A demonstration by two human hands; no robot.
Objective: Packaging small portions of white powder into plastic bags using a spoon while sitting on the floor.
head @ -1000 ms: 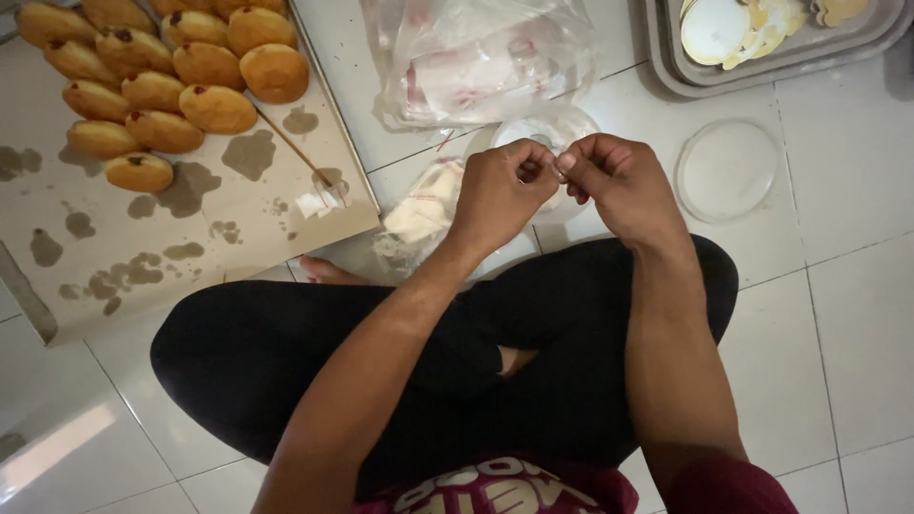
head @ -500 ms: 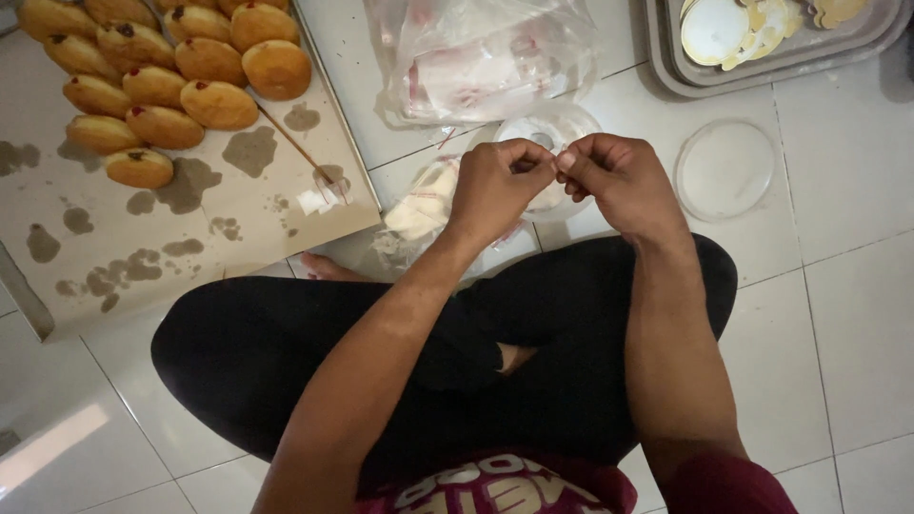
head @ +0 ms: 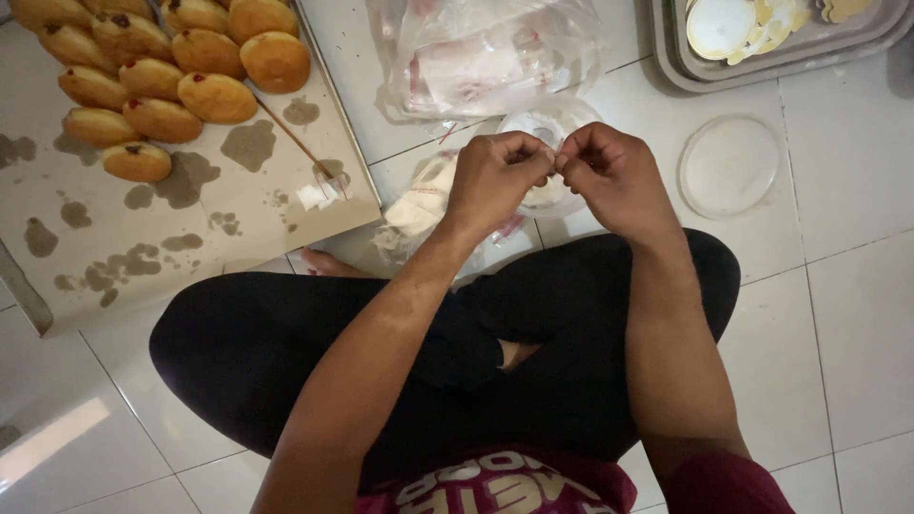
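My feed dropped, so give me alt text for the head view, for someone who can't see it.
Seated cross-legged on a tiled floor, a person's left hand and right hand pinch something small together above a clear container. Filled buns sit on stained paper to the left; a plastic bag, a lid and a tray lie beyond.

Filled buns [head: 162, 119] – roughly ten, edge crops some; clear round lid [head: 729, 167] – one; hands – two.

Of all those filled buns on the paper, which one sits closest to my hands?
The bun at the right end of the cluster on the stained paper; the others lie farther left, away from your left hand.
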